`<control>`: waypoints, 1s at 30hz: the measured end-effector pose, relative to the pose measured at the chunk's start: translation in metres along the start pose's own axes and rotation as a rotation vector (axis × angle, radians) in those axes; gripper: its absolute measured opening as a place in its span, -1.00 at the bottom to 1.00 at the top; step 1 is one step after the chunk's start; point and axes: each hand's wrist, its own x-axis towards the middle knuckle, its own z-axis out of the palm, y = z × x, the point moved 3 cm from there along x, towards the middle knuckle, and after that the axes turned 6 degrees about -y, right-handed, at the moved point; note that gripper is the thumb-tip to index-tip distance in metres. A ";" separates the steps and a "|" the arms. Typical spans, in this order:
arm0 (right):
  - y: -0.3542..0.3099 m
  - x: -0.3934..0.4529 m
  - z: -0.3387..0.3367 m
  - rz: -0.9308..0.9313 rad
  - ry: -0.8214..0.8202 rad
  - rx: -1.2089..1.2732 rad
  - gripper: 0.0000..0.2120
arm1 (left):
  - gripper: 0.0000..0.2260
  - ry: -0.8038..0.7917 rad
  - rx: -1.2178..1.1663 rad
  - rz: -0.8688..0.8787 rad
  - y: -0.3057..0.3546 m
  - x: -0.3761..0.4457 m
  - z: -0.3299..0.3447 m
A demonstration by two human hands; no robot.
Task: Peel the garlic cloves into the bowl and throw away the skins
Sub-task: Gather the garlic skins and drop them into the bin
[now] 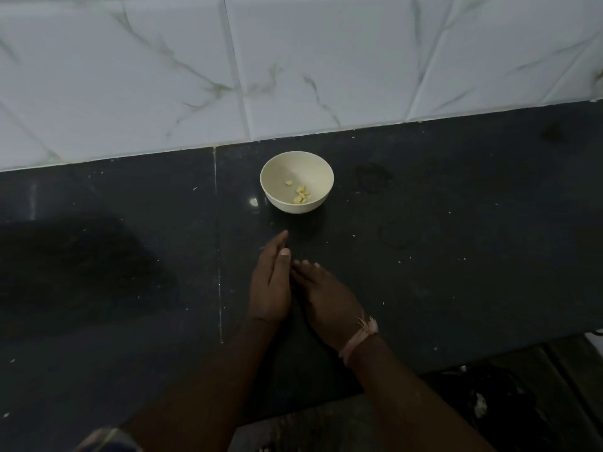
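Peeling looks finished: peeled garlic cloves (301,194) lying in the cream bowl (321,172), on the black worktop (456,223) just in front of the marble-tile wall (293,60). No unpeeled cloves visible anywhere.

Step in hand, as a judgement: skin cleanup. Left hand (270,285) set on edge on the worktop, fingers straight and together, thumb lying along the top, like a stop wall. Right hand (326,298) palm-down, fingertips touching or nearly touching the left palm, fingers fairly straight; thread band (359,337) on that wrist. Both below the bowl, near it, not touching it.

Grip state: neither hand clamped on anything visible; both flat and apart from any object. Skins between the palms, if any: cannot tell, too dark. Only small pale flecks (399,262) scattered on the worktop.

Next move probably calls for: sweeping the flecks against the left palm, scooping, carrying to a bin. No bin clearly in view; dark floor area lower right unreadable.
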 end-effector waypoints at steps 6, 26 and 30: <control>0.050 -0.007 -0.062 0.284 0.271 0.175 -0.52 | -0.55 -0.001 0.193 0.092 -0.009 0.000 0.002; 0.021 -0.050 -0.017 0.499 0.182 -0.212 -0.15 | -0.44 -0.256 0.770 0.056 0.000 0.027 0.004; 0.019 -0.010 -0.012 0.318 0.107 -0.257 -0.23 | -0.47 -0.407 0.323 0.039 0.008 0.002 0.032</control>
